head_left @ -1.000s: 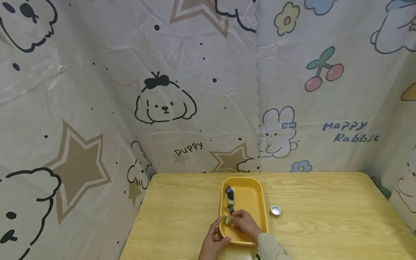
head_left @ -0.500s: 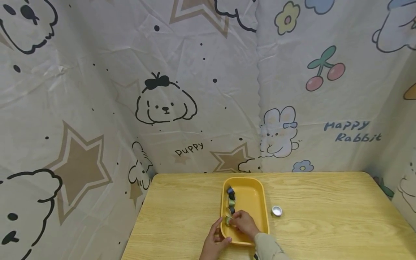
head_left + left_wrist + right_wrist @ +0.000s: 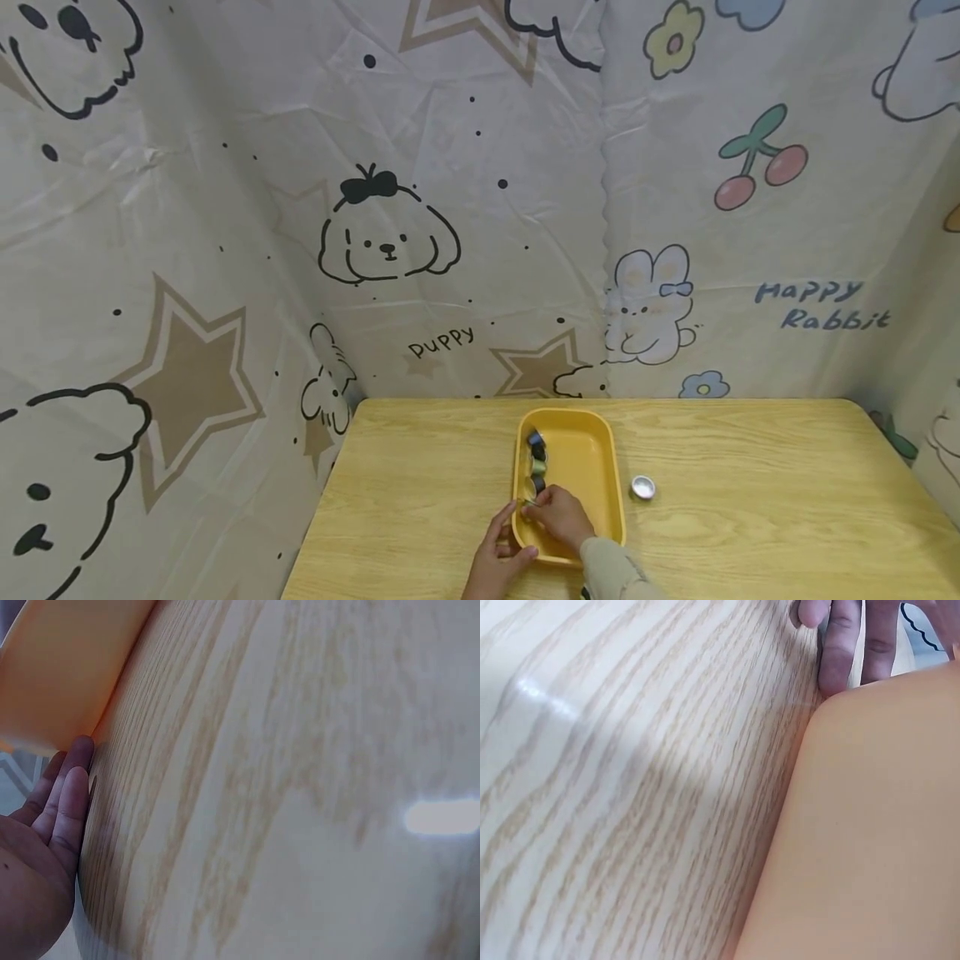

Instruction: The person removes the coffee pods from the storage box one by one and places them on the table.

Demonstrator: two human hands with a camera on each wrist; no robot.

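Note:
A yellow tray (image 3: 600, 467) lies on the table near its front edge in the head view. My left hand (image 3: 501, 557) spans its near left corner, thumb at the front rim; the left wrist view shows fairly straight fingers (image 3: 71, 799) against the tray's outer wall. Inside the tray, my right hand (image 3: 564, 517) pinches a small green coffee capsule (image 3: 529, 502), mostly covered by the fingers. Several more capsules line the left wall beyond it: a dark one (image 3: 537, 483), a green one (image 3: 537, 467), a black one (image 3: 538, 451) and a blue one (image 3: 534, 437).
A round silver-topped piece (image 3: 642, 487) stands on the wooden table (image 3: 750, 483), right of the tray. A printed cloth (image 3: 480, 208) hangs behind and along both sides of the table. The tray's outer wall (image 3: 870, 825) fills the right side of the right wrist view.
The capsule in my right hand has tilted and is now more hidden behind the fingers. My left hand stays at the tray's corner. The whole head view has shifted slightly.

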